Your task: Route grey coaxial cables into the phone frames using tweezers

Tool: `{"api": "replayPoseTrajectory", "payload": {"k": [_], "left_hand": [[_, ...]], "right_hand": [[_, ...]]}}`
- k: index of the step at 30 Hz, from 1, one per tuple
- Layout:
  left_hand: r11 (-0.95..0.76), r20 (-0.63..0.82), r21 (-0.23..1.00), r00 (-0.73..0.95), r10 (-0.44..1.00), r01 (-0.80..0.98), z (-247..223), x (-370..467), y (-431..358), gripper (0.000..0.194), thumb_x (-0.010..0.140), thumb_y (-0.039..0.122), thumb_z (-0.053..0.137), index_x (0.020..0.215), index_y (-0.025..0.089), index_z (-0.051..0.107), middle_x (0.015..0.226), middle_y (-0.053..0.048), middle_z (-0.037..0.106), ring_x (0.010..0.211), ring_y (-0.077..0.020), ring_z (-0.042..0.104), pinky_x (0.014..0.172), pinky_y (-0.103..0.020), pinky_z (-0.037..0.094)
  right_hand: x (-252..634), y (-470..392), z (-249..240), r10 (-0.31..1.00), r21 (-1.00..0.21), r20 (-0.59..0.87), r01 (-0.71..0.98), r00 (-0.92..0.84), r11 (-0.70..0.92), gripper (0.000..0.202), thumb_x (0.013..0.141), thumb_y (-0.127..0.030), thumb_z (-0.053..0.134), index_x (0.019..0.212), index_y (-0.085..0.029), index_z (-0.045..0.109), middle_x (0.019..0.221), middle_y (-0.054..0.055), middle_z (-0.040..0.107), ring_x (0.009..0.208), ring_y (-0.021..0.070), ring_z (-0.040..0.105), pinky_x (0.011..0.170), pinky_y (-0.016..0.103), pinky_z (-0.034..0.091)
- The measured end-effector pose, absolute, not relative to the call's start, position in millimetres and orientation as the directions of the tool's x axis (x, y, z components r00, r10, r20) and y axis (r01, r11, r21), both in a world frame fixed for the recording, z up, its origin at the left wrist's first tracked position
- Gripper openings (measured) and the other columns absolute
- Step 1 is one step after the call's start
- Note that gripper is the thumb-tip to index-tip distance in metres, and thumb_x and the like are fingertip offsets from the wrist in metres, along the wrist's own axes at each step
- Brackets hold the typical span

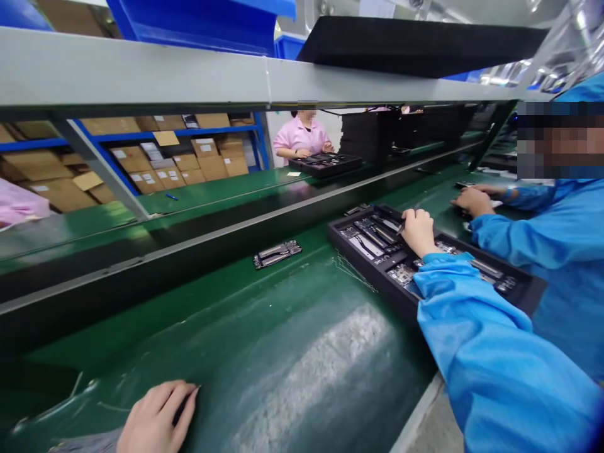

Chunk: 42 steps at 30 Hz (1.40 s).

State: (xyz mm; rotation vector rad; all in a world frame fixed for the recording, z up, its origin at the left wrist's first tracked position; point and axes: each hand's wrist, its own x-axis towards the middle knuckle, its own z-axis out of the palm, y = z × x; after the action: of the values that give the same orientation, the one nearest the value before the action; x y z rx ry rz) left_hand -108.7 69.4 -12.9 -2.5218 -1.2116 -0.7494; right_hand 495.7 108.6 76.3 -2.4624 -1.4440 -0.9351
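Note:
My right hand [419, 231], in a blue sleeve, is closed over the far side of a black tray [372, 277]. A thin dark tool seems to stick out of its fingers; its kind is unclear. Compartments in the tray hold several phone assemblies [365, 245] and circuit boards [402, 274]. At the lower left, my left hand [160, 415] rests low over the green bench with thumb and forefinger pinched. A tiny tip shows at those fingertips, too small to name. Left of the tray, one phone assembly [277, 253] lies on the bench.
A co-worker in blue [533, 239] works close by on the right. Across the divider [202, 236], a person in pink [302, 138] handles another black tray [325, 165]. Overhead runs a white shelf beam [189, 78] with blue bins [202, 28]. Cartons [174, 167] fill the racks behind.

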Motion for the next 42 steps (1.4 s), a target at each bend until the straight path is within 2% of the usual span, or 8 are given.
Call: {"api": "replayPoseTrajectory", "payload": {"k": [5,11,15,20,25,31,38,42], "left_hand": [[-0.618,0.56,0.006,0.51,0.653,0.786,-8.2,-102.7,69.3,0.024,0.087,0.035,0.043,0.079,0.02,0.06,0.078,-0.002,0.06,0.074,-0.016,0.055,0.066,-0.027,0.04],[-0.616,0.526,0.042,0.507,0.683,0.786,-3.0,-85.8,62.4,0.02,0.09,0.026,0.04,0.083,0.018,0.057,0.079,-0.003,0.06,0.074,-0.0149,0.054,0.068,-0.027,0.039],[-0.628,0.515,0.062,0.514,0.686,0.776,0.2,-73.8,57.9,0.021,0.091,0.024,0.039,0.084,0.018,0.058,0.075,-0.002,0.06,0.069,-0.0137,0.052,0.064,-0.026,0.039],[-0.638,0.46,0.159,0.515,0.723,0.754,0.1,-67.4,55.4,0.022,0.09,0.017,0.037,0.094,0.018,0.058,0.085,-0.004,0.062,0.078,-0.0147,0.055,0.07,-0.028,0.044],[-0.634,0.421,0.277,0.502,0.756,0.722,-3.9,-60.5,55.5,0.027,0.088,0.01,0.034,0.105,0.018,0.054,0.097,-0.006,0.059,0.091,-0.0155,0.054,0.081,-0.03,0.047],[-0.551,0.409,0.346,0.406,0.817,0.76,-4.6,-59.8,54.6,0.017,0.086,0.013,0.041,0.097,0.015,0.053,0.104,-0.008,0.049,0.088,-0.0124,0.055,0.079,-0.025,0.049],[-0.586,0.394,0.345,0.453,0.799,0.733,0.1,-48.4,49.1,0.011,0.085,0.015,0.044,0.083,0.016,0.055,0.098,-0.006,0.05,0.087,-0.0125,0.053,0.079,-0.025,0.047],[-0.591,0.294,0.226,0.524,0.799,0.774,3.6,-30.4,35.8,0.015,0.087,0.02,0.042,0.083,0.018,0.056,0.081,-0.002,0.055,0.077,-0.0147,0.049,0.071,-0.027,0.043]], "right_hand": [[443.7,123.7,94.0,0.783,0.242,0.619,0.934,0.06,-0.263,0.024,0.078,-0.01,0.037,0.096,-0.008,0.053,0.086,0.014,0.045,0.083,0.0246,0.04,0.066,0.032,0.028],[315.4,107.8,71.4,0.751,0.4,0.44,0.856,-0.492,0.327,0.018,0.083,-0.015,0.039,0.08,-0.017,0.057,0.071,0.006,0.045,0.065,0.0172,0.04,0.061,0.028,0.028],[262.9,79.4,42.6,0.716,0.422,0.372,0.795,-0.591,0.436,0.018,0.078,-0.005,0.042,0.078,-0.017,0.055,0.072,0.007,0.05,0.062,0.0169,0.045,0.059,0.029,0.03],[221.0,33.0,19.7,0.81,0.229,0.22,0.836,-0.544,0.499,0.022,0.07,0.001,0.043,0.078,-0.017,0.054,0.08,0.011,0.056,0.053,0.0161,0.051,0.049,0.029,0.031],[163.9,-0.5,22.4,0.723,0.016,0.143,0.732,-0.676,0.682,0.024,0.066,-0.004,0.046,0.083,-0.02,0.054,0.086,0.012,0.057,0.054,0.0202,0.054,0.046,0.032,0.036],[134.1,31.3,23.4,0.604,-0.197,0.205,0.572,-0.77,0.796,0.019,0.072,-0.009,0.048,0.086,-0.022,0.053,0.085,0.007,0.053,0.073,0.0189,0.051,0.066,0.031,0.042],[150.7,72.1,-5.7,0.73,-0.418,0.412,0.599,-0.545,0.683,0.025,0.081,-0.008,0.041,0.102,-0.015,0.051,0.103,0.013,0.051,0.102,0.0248,0.045,0.082,0.039,0.04],[158.2,67.3,7.7,0.794,-0.6,0.423,0.522,-0.437,0.607,0.027,0.087,-0.018,0.038,0.113,-0.019,0.048,0.098,0.009,0.056,0.091,0.0206,0.052,0.079,0.037,0.042]]}}
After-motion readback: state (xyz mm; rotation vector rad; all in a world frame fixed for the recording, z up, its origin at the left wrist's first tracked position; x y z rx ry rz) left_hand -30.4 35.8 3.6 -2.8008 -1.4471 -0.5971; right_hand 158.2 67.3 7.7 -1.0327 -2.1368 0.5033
